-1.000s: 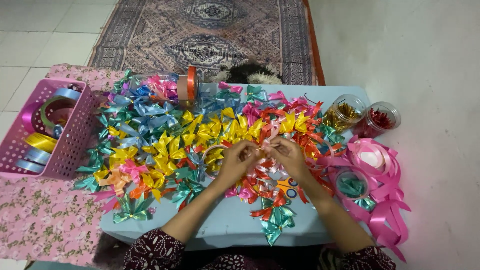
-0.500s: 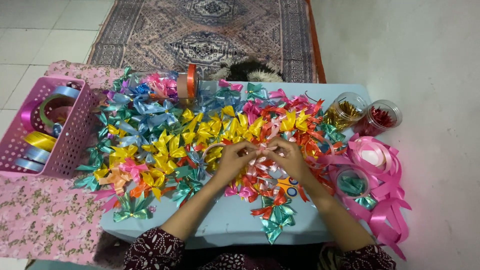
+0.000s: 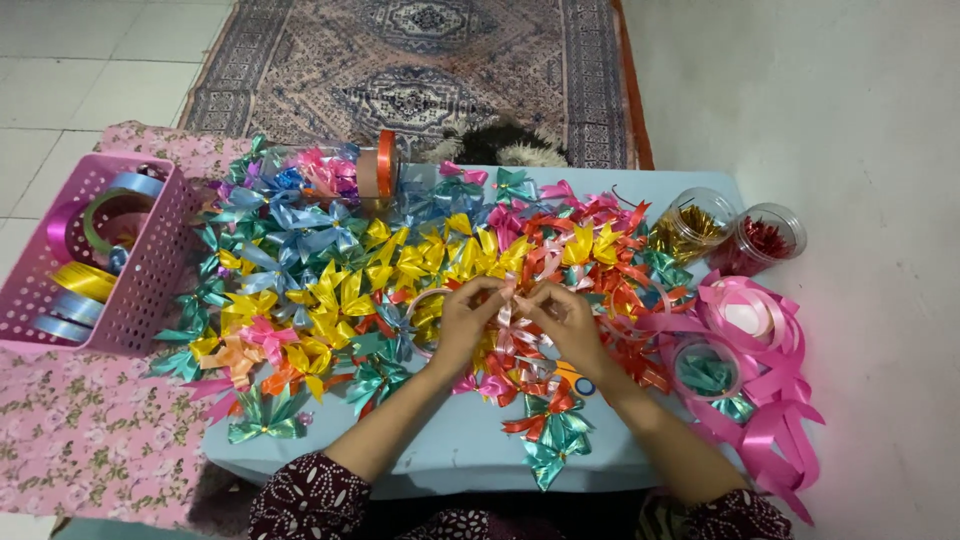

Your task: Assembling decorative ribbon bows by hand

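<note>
My left hand (image 3: 468,318) and my right hand (image 3: 562,314) meet over the middle of a low light-blue table (image 3: 450,455). Between their fingertips they pinch a small pale pink ribbon bow (image 3: 512,303). Around and under the hands lies a thick spread of finished ribbon bows: yellow ones (image 3: 440,258) in the middle, light blue ones (image 3: 290,225) at the left, orange and red ones (image 3: 610,260) at the right. A teal and red bow (image 3: 548,425) lies near the front edge, just below my right wrist.
A pink perforated basket (image 3: 150,265) with ribbon rolls stands at the left on a floral cloth (image 3: 80,440). Loose pink ribbon (image 3: 765,340) and a round tub (image 3: 705,370) lie at the right, near two clear jars (image 3: 690,225). An orange ribbon roll (image 3: 380,165) stands at the back. A patterned rug (image 3: 420,60) lies beyond.
My two hands have drawn a little closer together around the small pink bow. The bows on the table lie as before.
</note>
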